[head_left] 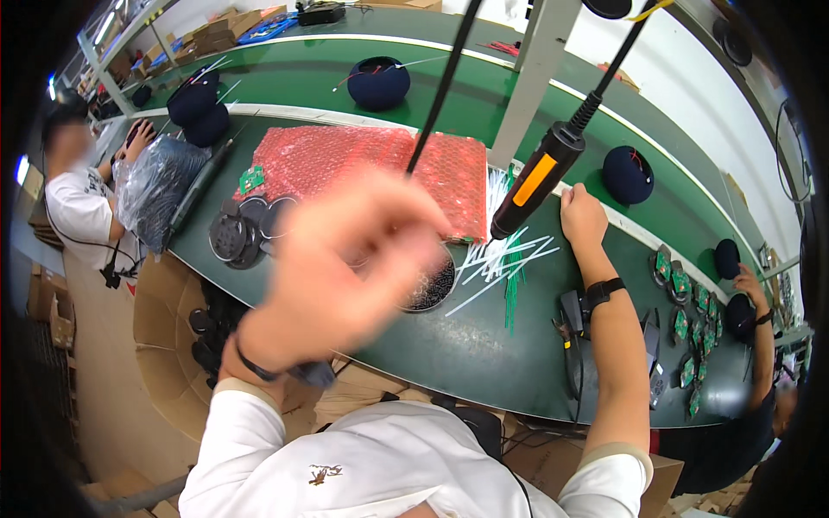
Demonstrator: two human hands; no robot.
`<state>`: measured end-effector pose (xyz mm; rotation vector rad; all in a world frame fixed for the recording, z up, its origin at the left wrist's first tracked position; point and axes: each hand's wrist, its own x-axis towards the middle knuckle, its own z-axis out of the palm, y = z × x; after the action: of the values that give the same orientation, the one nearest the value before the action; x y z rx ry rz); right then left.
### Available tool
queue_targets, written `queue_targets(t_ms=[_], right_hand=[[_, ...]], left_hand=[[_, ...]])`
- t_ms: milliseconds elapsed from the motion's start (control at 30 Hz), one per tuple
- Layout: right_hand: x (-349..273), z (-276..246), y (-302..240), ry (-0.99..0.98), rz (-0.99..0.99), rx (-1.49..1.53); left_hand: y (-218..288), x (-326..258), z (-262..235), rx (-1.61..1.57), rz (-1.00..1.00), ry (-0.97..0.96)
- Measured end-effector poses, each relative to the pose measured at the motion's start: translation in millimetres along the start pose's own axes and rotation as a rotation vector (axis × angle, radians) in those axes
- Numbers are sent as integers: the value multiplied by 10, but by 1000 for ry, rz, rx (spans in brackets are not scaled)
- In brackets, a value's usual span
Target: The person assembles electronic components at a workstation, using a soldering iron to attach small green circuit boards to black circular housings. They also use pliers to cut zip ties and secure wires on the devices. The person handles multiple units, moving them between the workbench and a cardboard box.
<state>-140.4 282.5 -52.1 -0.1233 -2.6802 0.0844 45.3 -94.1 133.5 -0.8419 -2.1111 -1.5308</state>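
My left hand is raised close to the camera and heavily blurred, so its fingers and anything in them cannot be made out. It hovers over a metal bowl of small dark screws. My right hand rests on the green table near its far edge, fingers curled under, with nothing visible in it. A black and orange electric screwdriver hangs on a cable just left of that hand. White and green cable ties lie scattered below it.
A red bubble-wrap sheet covers the table's far side, with black round discs to its left. Dark blue caps sit on the green conveyor. One person sits at left. Another person's hand works by green circuit boards at right.
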Motion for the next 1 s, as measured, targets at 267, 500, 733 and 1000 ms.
queue_targets(t_ms=[267, 500, 733, 1000], right_hand=[[6, -159, -67, -37, 41, 43], [37, -111, -18, -72, 94, 129], [1, -191, 9, -128, 118, 134], [-1, -137, 10, -99, 104, 145]], left_hand=[[-2518, 1540, -699, 907, -42, -59], [-3192, 1610, -287, 1358, 11, -234], [-2796, 1451, -341, 1249, -136, -173], [-1210, 574, -961, 700, -95, 234]])
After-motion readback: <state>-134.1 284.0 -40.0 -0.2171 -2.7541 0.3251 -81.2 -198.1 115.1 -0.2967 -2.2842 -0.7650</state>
